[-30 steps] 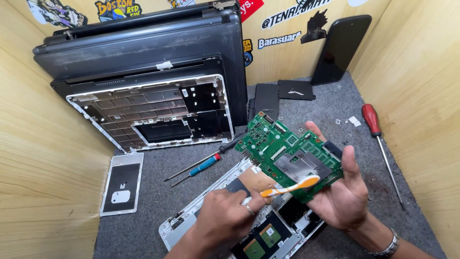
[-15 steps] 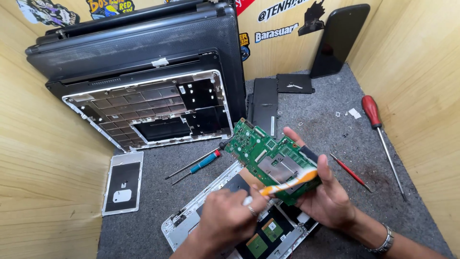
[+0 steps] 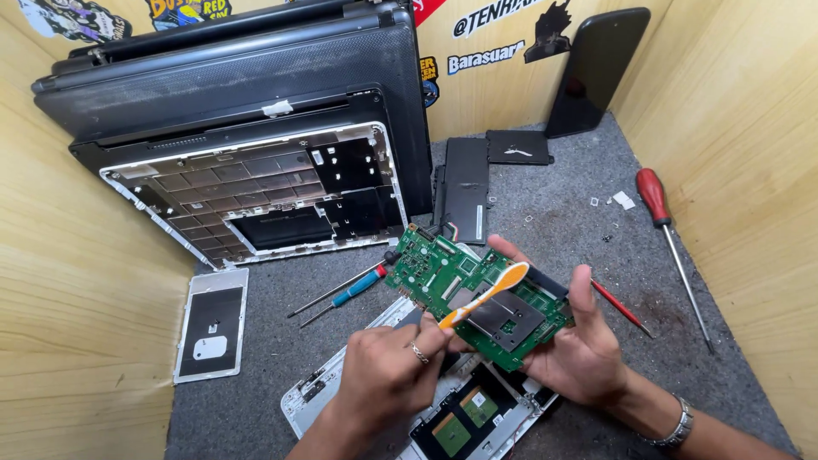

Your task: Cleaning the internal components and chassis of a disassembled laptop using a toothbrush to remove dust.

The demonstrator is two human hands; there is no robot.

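A green circuit board (image 3: pixel 443 281) is held up over the grey mat, tilted, with a dark metal shield on its near half. My right hand (image 3: pixel 579 349) grips it from underneath and at its right edge, thumb on top. My left hand (image 3: pixel 388 379), with a ring on one finger, holds an orange and white toothbrush (image 3: pixel 484 294), and the brush head rests on the board's upper face. Below both hands lies an open white laptop base (image 3: pixel 443 422) with dark parts inside.
Stacked dark laptop shells and a stripped keyboard frame (image 3: pixel 247 192) lean at the back left. A black battery (image 3: pixel 464 187), a red-handled screwdriver (image 3: pixel 669 238), a blue-tipped screwdriver (image 3: pixel 349 290), a thin red tool (image 3: pixel 622 308) and a small cover plate (image 3: pixel 211 324) lie around. Wooden walls enclose the mat.
The board has shifted slightly left and lower in my right hand. The toothbrush has swung from the board's near edge up across its face.
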